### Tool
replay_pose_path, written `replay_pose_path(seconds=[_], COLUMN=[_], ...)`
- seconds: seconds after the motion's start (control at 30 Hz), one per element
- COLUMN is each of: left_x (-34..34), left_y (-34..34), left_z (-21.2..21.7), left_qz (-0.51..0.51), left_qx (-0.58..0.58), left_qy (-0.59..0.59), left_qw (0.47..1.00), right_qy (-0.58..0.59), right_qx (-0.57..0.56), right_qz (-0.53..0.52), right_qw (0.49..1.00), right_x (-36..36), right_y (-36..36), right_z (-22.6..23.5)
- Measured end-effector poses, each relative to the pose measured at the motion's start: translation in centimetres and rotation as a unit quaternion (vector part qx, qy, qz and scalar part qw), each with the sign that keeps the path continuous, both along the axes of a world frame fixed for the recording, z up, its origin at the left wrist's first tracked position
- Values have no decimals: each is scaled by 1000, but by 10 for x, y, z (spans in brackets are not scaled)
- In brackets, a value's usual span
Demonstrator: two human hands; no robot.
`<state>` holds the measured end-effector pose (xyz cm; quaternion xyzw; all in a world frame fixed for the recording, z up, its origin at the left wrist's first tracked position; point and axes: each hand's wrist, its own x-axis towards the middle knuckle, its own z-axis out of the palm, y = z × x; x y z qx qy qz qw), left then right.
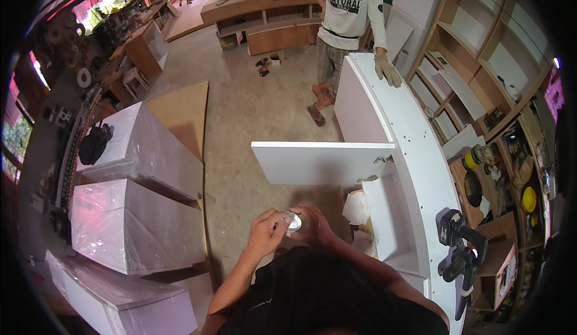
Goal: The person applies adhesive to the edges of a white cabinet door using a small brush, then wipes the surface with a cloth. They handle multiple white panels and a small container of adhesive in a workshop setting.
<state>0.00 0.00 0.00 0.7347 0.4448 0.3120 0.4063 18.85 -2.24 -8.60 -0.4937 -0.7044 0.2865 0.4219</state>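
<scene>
In front of my body, both hands are closed around a small round white-topped container (294, 222), which looks like a little tub or jar. My left hand (264, 231) grips its left side, with the fingertips at the rim. Wrapped around its right side is my right hand (315, 225). What exactly the container holds is too small to make out. Just beyond my hands, a white cabinet door (318, 154) stands swung out from a long white cabinet (415, 172). Inside the cabinet, near my right forearm, lies crumpled white paper (357, 207).
A black cordless power tool (461, 245) lies on the cabinet's top at right. A person (348, 16) stands at its far end, one gloved hand (387, 71) on it. Plastic-wrapped white cabinets (117, 224) line the left. A red-and-black tool (262, 66) sits on the floor.
</scene>
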Motion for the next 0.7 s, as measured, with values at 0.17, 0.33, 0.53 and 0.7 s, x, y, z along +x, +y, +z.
replay_pose_path(seconds=[0.17,0.33,0.53,0.7], left_x=[4,23,31,35], left_y=[3,6,11,12], left_z=[-7,-6,0,3], left_qz=[-39,-35,-39,-49], left_qx=[114,135,118,122], left_qy=[60,37,39,61], left_qw=[991,990,991,989], right_qy=[21,20,30,25], right_qx=[-7,-7,-18,-1], right_qz=[7,-9,-13,-24], right_qw=[1000,1000,999,999], right_x=[7,23,31,33], right_y=[0,-2,-3,-5], right_z=[0,4,11,9])
